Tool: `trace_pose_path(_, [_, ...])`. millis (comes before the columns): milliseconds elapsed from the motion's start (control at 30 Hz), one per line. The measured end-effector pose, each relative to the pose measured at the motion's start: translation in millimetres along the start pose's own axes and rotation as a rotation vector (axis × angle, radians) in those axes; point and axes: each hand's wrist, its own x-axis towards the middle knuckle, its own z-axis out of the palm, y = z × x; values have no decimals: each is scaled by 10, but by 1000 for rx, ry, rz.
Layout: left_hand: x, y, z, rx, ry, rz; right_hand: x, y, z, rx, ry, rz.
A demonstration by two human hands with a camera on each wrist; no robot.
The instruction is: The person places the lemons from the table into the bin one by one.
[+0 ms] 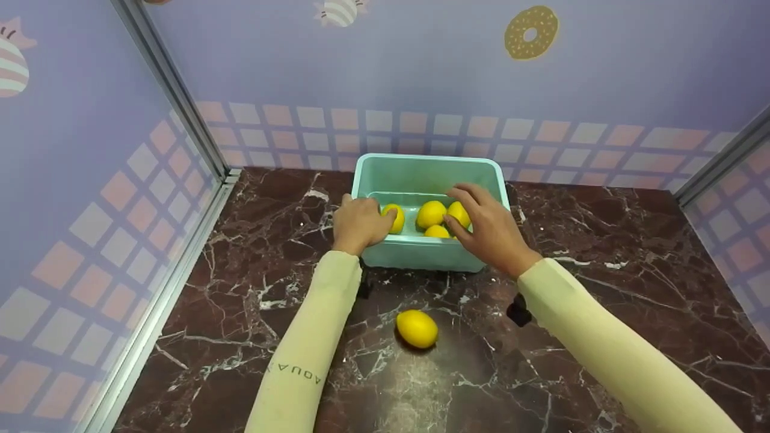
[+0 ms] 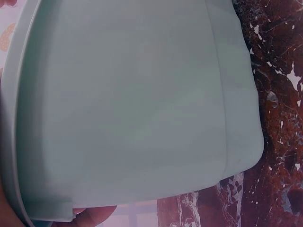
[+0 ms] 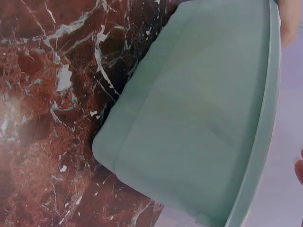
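Note:
In the head view a pale green plastic bin stands on the marble-patterned table, with several yellow lemons in it. My left hand grips the bin's left rim near the front corner. Its thumb is inside beside a lemon; whether they touch I cannot tell. In the left wrist view its fingers show past the bin's side. Over the right part of the bin, my right hand has its fingers spread and loosely bent near the right-hand lemons. Another lemon lies on the table in front of the bin.
The dark red marble-patterned table runs back to a purple wall with pink and white squares. The bin stands close to this wall. A metal rail edges the table's left side.

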Motion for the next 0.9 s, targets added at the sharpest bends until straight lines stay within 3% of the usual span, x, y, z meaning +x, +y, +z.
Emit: trace_pose_path(900, [-20,4,-17,7,-9,0,-193,-171,-9,56,23,-121])
